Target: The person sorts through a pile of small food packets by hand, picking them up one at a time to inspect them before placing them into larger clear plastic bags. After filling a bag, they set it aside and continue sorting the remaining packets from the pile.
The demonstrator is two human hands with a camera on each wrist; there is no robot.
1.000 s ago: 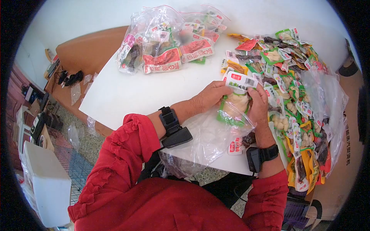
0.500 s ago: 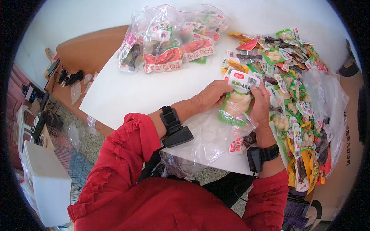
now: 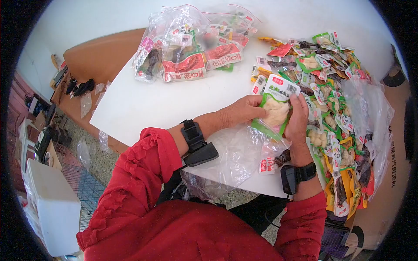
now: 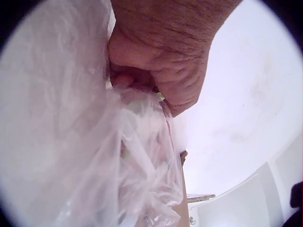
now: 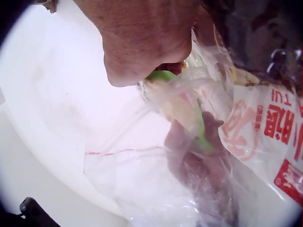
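Head view: cluttered white table (image 3: 143,104)

Glossy plastic snack packet (image 3: 275,108), thin clear plastic bag (image 3: 235,156), smooth white table (image 3: 143,104).

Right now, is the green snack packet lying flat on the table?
No, both hands, left and right, hold the green snack packet up above the clear bag.
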